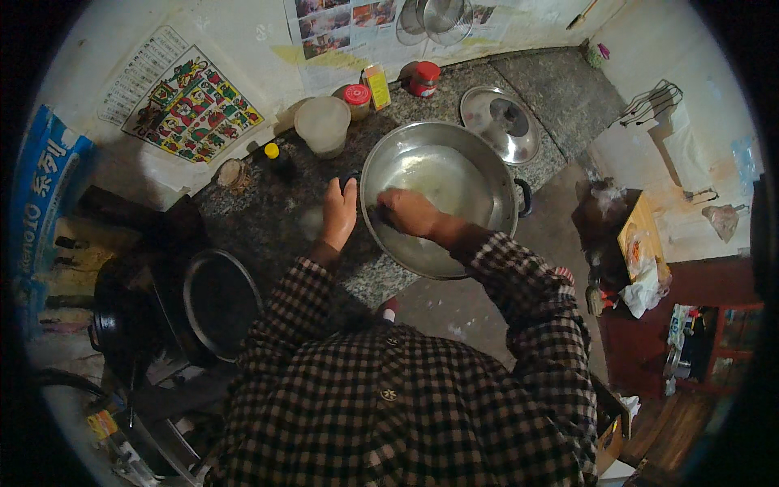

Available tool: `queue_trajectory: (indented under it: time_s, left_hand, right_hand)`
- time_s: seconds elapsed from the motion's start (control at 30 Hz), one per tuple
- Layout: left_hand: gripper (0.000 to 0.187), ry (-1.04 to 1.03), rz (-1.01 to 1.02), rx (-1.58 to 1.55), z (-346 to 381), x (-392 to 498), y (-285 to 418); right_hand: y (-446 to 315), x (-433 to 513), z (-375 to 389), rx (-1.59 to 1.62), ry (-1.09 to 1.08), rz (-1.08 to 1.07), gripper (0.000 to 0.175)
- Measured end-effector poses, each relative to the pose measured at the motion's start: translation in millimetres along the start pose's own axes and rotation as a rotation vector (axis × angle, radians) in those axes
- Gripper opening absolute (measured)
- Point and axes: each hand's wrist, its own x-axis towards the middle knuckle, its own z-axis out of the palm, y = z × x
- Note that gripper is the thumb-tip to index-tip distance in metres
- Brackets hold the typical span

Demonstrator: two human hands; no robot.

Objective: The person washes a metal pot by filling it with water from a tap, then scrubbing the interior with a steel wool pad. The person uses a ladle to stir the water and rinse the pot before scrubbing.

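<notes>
A wide stainless steel pot (450,176) with black side handles stands on the speckled stone counter, some liquid in its bottom. My left hand (340,210) grips the black handle at the pot's left side. Inside the pot, near the left wall, is my right hand (406,211), its fingers curled around something dark that is mostly hidden, so I cannot tell what it is. Behind the pot to the right lies a round metal lid (500,125) with a dark knob.
Along the wall stand a whitish plastic tub (323,125), a red-lidded jar (357,100), a yellow box (377,87), a red jar (425,79) and a yellow-capped bottle (272,152). A dark round pan (223,304) is at the lower left. Wire strainers (439,18) hang above.
</notes>
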Motion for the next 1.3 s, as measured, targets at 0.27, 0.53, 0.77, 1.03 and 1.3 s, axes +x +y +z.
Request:
queue_trajectory:
  time_s: [0.27,0.53,0.77,1.03,1.3]
  left_hand:
    - [0.036,0.075,0.113,0.023,-0.1,-1.8,4.8]
    - [0.039,0.096,0.107,0.024,5.1,0.8,-9.1]
    - [0.04,0.148,0.13,0.048,8.6,2.5,-9.4]
    - [0.054,0.115,0.124,0.043,2.4,-2.9,2.1]
    - [0.062,0.035,-0.031,0.048,-1.9,-3.4,8.1]
  right_hand:
    - [46.9,46.6,-23.0,-0.809,0.174,-0.302,0.01]
    - [124.8,-28.4,-73.1,-1.011,-0.08,0.119,0.019]
    - [108.2,-68.8,-88.8,-0.368,-0.264,0.397,0.018]
    - [101.9,-114.8,-68.3,-0.831,-0.331,0.215,0.014]
    - [68.0,-107.5,-62.2,0.048,-0.282,0.152,0.025]
